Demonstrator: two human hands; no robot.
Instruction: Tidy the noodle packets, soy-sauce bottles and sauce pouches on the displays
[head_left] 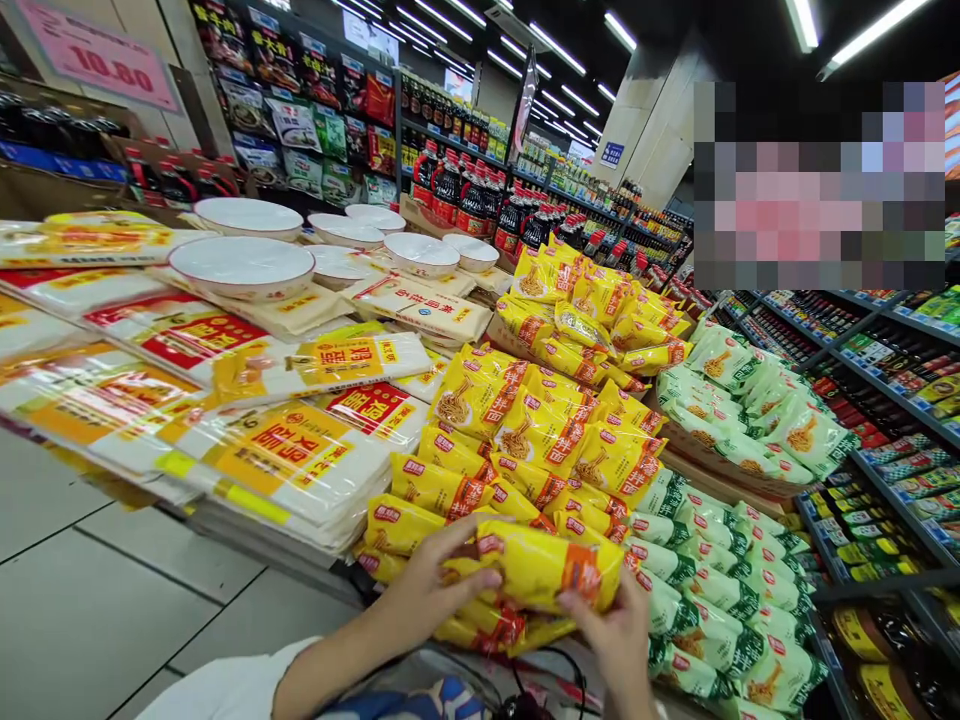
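A yellow noodle packet (536,562) with an orange label is held level between my two hands, above the front of the yellow pile. My left hand (442,575) grips its left end, thumb across the front. At the right end, my right hand (611,610) has its thumb pressed on the lower edge and its fingers behind. Stacked yellow noodle packets (540,420) of the same look rise just beyond my hands. Green noodle packets (720,590) lie in rows to the right of my right hand.
Flat white noodle packs (292,455) cover the display to the left, with white bowls (240,265) on top. Dark red-capped bottles (472,205) stand behind. Another case of green packets (750,400) sits at the right. Shelves of goods (892,400) line the right side; tiled floor (97,580) shows lower left.
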